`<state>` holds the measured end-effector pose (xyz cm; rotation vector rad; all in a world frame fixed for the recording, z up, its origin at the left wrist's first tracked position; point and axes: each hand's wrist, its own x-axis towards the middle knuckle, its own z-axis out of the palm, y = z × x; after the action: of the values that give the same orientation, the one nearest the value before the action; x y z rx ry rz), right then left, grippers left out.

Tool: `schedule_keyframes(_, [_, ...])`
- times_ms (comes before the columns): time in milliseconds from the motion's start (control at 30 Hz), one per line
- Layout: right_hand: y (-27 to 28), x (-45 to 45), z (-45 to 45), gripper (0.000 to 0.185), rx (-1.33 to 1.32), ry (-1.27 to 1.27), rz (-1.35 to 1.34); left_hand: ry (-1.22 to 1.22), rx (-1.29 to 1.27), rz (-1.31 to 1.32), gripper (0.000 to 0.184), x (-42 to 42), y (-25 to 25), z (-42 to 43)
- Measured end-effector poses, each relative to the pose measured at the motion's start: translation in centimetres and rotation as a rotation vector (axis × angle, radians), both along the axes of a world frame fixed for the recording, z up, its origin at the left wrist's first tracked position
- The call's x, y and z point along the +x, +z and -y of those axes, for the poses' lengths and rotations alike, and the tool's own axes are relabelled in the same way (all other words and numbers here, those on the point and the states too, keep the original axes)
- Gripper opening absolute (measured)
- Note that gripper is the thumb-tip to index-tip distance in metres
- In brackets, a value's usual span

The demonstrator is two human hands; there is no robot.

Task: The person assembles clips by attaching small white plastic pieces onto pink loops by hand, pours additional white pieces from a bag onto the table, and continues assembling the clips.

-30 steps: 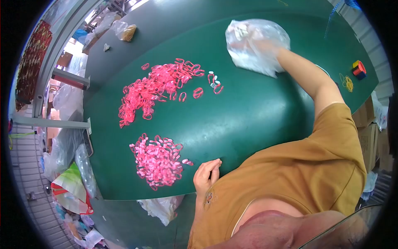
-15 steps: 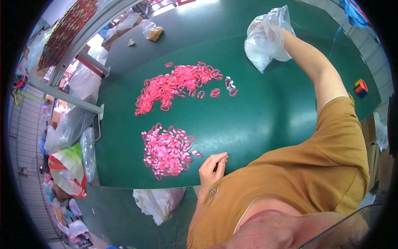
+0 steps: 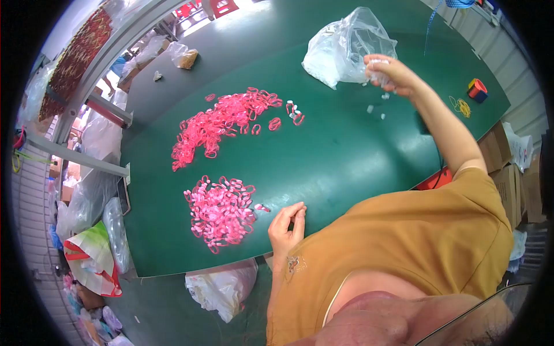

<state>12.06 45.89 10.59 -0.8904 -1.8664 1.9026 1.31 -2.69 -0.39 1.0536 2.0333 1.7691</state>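
My right hand (image 3: 401, 78) is raised over the far right of the table, closed around a handful of small white plastic pieces (image 3: 378, 67). A few loose white pieces (image 3: 370, 108) lie or drop beneath it. Just left of that hand stands a clear plastic bag (image 3: 332, 55) of white content, its mouth open. My left hand (image 3: 285, 228) rests at the near table edge, fingers curled together, with nothing visible in them. Near it is a heap of pink loops with white pieces (image 3: 222, 213). Farther back lies a pile of plain-looking pink loops (image 3: 222, 124).
The green table (image 3: 323, 155) has a metal frame (image 3: 86, 155) along its left side. A small bag of brown material (image 3: 186, 59) sits at the back left. On the right are a red-and-black object (image 3: 477, 90) and yellow bands (image 3: 460, 106). A white bag (image 3: 225, 288) hangs below the near edge.
My right hand has come out of the clear bag, moving toward me with white pieces in it. Loose white pieces now show under it. My left hand stays at the edge; the view has shifted.
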Motion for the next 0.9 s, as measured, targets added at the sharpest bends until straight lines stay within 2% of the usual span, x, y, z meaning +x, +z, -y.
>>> schedule_keyframes(67, [-2.5, 0.7, 4.0, 0.044, -0.068, -0.014, -0.041, -0.013, -0.011, -0.013, 0.018, 0.1, 0.0, 0.2])
schedule_keyframes(133, [-5.9, -0.1, 7.5, 0.040, 0.005, -0.073, -0.033, -0.029, -0.012, -0.038, 0.017, 0.0, 0.4, 0.1])
schedule_keyframes(167, [-7.9, -0.6, 9.0, 0.032, 0.114, -0.080, -0.088, -0.028, -0.019, -0.035, 0.017, 0.1, 0.4, 0.2])
schedule_keyframes(200, [-10.9, -1.4, 9.2, 0.028, 0.415, -0.056, -0.159, -0.026, -0.022, -0.035, 0.017, 0.1, 0.4, 0.2])
schedule_keyframes(233, [-11.9, -1.9, 10.2, 0.028, 0.867, -0.026, -0.246, -0.034, -0.009, -0.040, 0.016, 0.1, 0.2, 0.2])
schedule_keyframes(267, [-11.3, -2.0, 11.9, 0.028, 0.960, 0.033, -0.179, -0.056, -0.015, -0.037, 0.016, 0.1, 0.0, 0.3])
schedule_keyframes(300, [-10.7, -2.4, 13.1, 0.026, 0.945, 0.112, -0.112, -0.049, -0.005, -0.047, 0.016, 0.0, -0.2, 0.4])
schedule_keyframes(367, [-11.0, -2.8, 13.4, 0.035, 1.256, 0.337, -0.039, -0.036, 0.006, -0.036, 0.015, 0.2, -0.2, 0.6])
schedule_keyframes(400, [-11.0, -3.1, 13.7, 0.035, 1.253, 0.330, -0.028, -0.047, 0.004, -0.031, 0.015, 0.2, -0.1, 0.6])
schedule_keyframes(567, [-9.0, -3.6, 15.6, 0.097, 1.274, 0.521, 0.172, -0.046, -0.018, -0.007, 0.017, 0.2, 0.1, 0.7])
schedule_keyframes(633, [-8.4, -3.4, 16.4, 0.096, 1.166, 0.585, 0.062, -0.052, -0.021, 0.012, 0.017, 0.2, -0.2, 0.9])
schedule_keyframes(733, [-5.7, -1.4, 17.1, 0.080, 1.004, 0.681, -0.032, -0.050, -0.001, 0.035, 0.016, 0.1, -0.7, 1.0])
schedule_keyframes(767, [-5.0, 0.3, 15.4, 0.060, 0.959, 0.529, -0.075, -0.037, -0.025, 0.037, 0.016, 0.4, -0.4, 1.5])
schedule_keyframes(800, [-6.2, 1.5, 13.6, 0.041, 1.047, 0.378, -0.170, -0.050, -0.022, 0.023, 0.016, 0.2, 0.1, 0.8])
schedule_keyframes(833, [-7.4, 3.3, 11.5, 0.029, 1.208, 0.286, -0.119, -0.043, -0.020, -0.003, 0.016, 0.2, 0.2, 0.7])
schedule_keyframes(867, [-6.3, 5.7, 10.7, 0.024, 1.301, 0.231, 0.053, -0.033, -0.030, 0.001, 0.016, 0.2, 0.3, 0.8])
schedule_keyframes(900, [-6.8, 8.0, 10.7, 0.028, 1.498, 0.026, 0.249, -0.040, -0.033, 0.017, 0.016, 0.2, 0.5, 0.7])
